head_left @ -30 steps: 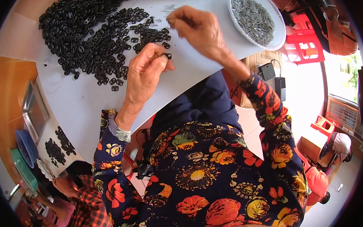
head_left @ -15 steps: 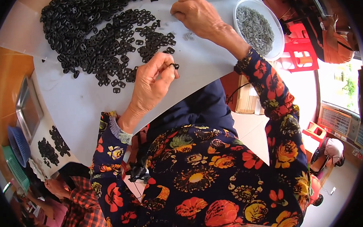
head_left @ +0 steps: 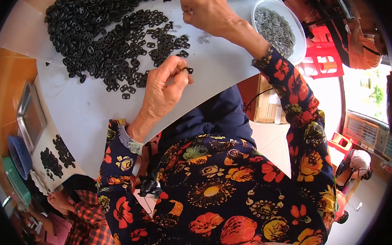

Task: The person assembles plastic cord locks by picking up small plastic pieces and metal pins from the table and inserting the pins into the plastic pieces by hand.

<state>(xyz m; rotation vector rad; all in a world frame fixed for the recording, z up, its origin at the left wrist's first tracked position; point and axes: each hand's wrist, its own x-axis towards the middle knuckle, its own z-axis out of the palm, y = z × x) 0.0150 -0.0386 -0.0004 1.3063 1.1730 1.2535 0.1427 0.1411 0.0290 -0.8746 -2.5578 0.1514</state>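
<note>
Small black holed piece (head_left: 189, 70), plastic-looking: one, pinched between thumb and fingers of the left hand (head_left: 164, 86), jutting just past the fingertips, above the pale grey surface (head_left: 89, 110). Right hand (head_left: 212, 14): fingers bunched nearly closed; whether they grip anything cannot be told. Flat black two-holed pieces (head_left: 86, 50): heaped beyond the left hand. Since half a second earlier: right hand slightly farther away; left hand practically unmoved.
</note>
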